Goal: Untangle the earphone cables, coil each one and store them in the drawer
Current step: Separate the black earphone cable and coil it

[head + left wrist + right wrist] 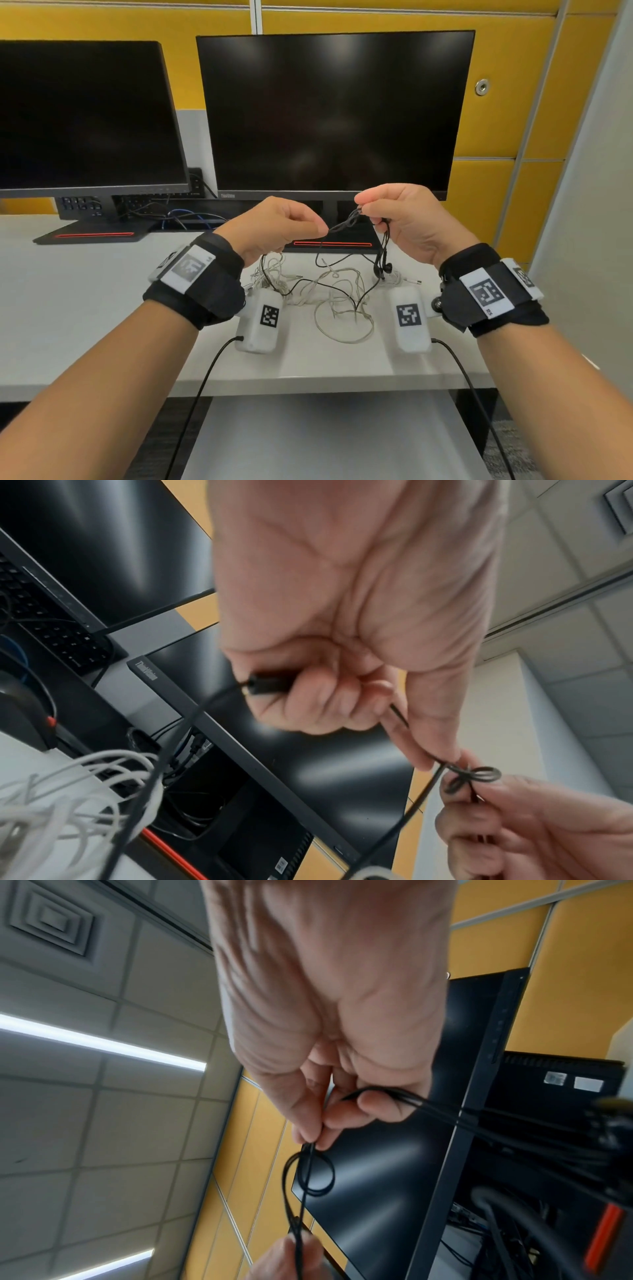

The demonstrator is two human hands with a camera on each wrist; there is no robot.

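- Both hands are working above the white desk (102,308), just in front of the centre monitor (334,113).
- Left hand (274,228) is pinching the black earphone cable (347,221) between thumb and forefinger. The other fingers are curling round a small black inline piece (270,681) of the same cable.
- Right hand (404,219) is pinching the black cable at its thumb and forefinger tips. The lower fingers are curling over more black strands (479,1112).
- A knot of small loops (474,777) is sitting in the short stretch between the two pinches, at 12 o'clock from the desk pile.
- The black earbuds (383,267) are hanging below the right hand, at about 1 o'clock of the pile. I cannot tell if they are touching the desk.
- The white earphone cable (342,301) is lying loose and tangled on the desk between the wrists, with black strands running across it.
- Containers: the grey drawer (325,435) is standing pulled out at 6 o'clock below the desk edge. Only a bare grey surface is showing.
- A second monitor (85,113) is sitting at 10 o'clock.
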